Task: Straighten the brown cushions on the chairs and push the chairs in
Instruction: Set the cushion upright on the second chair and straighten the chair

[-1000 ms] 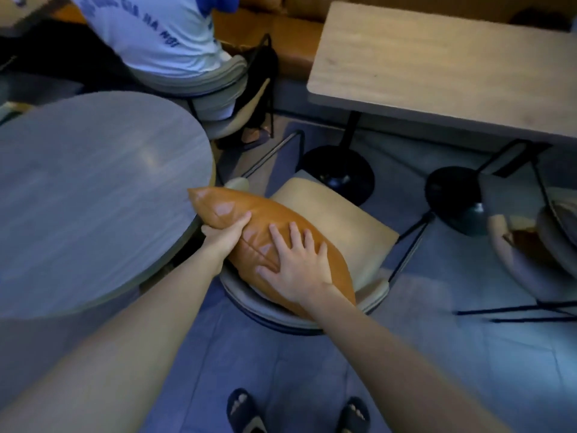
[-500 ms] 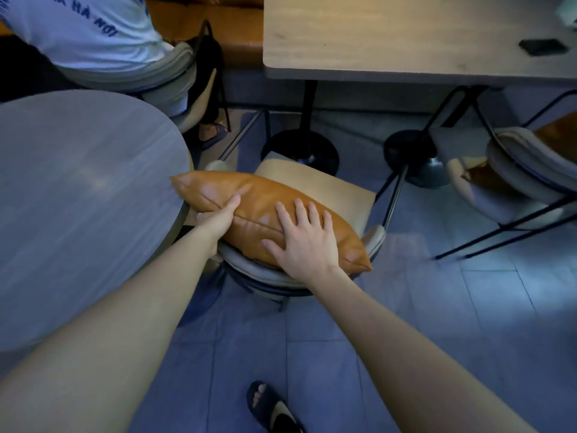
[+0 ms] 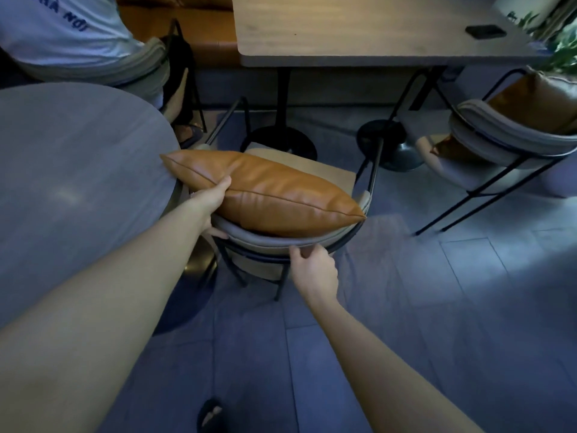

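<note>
Behind cushion [image 3: 265, 192], left hand [image 3: 209, 200] fingers hidden, right hand [image 3: 315, 267] gripping chair [image 3: 281, 242]

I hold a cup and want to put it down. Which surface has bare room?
The round table beside the left hand is bare. The rectangular table is bare left of the phone. The chair seat is crowded by the brown cushion.
</note>
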A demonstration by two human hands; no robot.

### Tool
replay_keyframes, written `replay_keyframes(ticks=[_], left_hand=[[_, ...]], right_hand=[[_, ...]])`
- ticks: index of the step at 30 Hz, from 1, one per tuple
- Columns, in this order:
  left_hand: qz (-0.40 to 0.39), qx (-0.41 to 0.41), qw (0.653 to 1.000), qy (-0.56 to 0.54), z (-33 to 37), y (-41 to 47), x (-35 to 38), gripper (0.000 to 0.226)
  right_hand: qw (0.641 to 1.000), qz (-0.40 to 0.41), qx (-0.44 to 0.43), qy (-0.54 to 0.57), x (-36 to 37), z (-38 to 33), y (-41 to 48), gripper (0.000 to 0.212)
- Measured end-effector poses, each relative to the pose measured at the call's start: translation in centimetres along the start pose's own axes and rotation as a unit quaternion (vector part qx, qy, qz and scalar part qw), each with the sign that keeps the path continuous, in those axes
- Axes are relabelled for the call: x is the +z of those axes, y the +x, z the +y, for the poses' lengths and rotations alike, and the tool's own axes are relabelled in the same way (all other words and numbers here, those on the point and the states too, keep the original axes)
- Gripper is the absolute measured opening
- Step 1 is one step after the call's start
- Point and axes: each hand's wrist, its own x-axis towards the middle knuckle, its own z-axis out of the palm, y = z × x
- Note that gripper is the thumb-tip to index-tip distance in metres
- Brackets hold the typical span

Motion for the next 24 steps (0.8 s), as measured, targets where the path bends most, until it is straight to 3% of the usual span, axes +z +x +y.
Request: replay_keyframes(ticks=[2,5,11,17,24], left_hand=[[-0.004,-0.001,1.000,0.001,0.1,0.1,-0.2,0.105],[-0.004,-0.001,1.000,-0.006,0.0,0.7,-0.4,0.104],[0.032,0.011,0.999,-0.001,-0.4,1.5,0.4,0.098],[0.056,0.004,0.998,-0.020,-0.1,1.6,1.2,0.094],[0.056,-0.007,0.997,-0.054,1.1,1.4,4.2,0.103]], right_hand=[[0.960,-0.023,0.183,0.209,0.4,-0.7,1.0,0.069],[0.894,-0.053,0.237,0.376,0.9,-2.1,2.5,0.098],[0.922,-0.031,0.233,0.309,3.0,-1.7,4.5,0.138],[0.933,-0.021,0.223,0.283,3.3,-1.4,6.0,0.140],[0.937,-0.032,0.201,0.282,0.0,-1.1,9.7,0.114]])
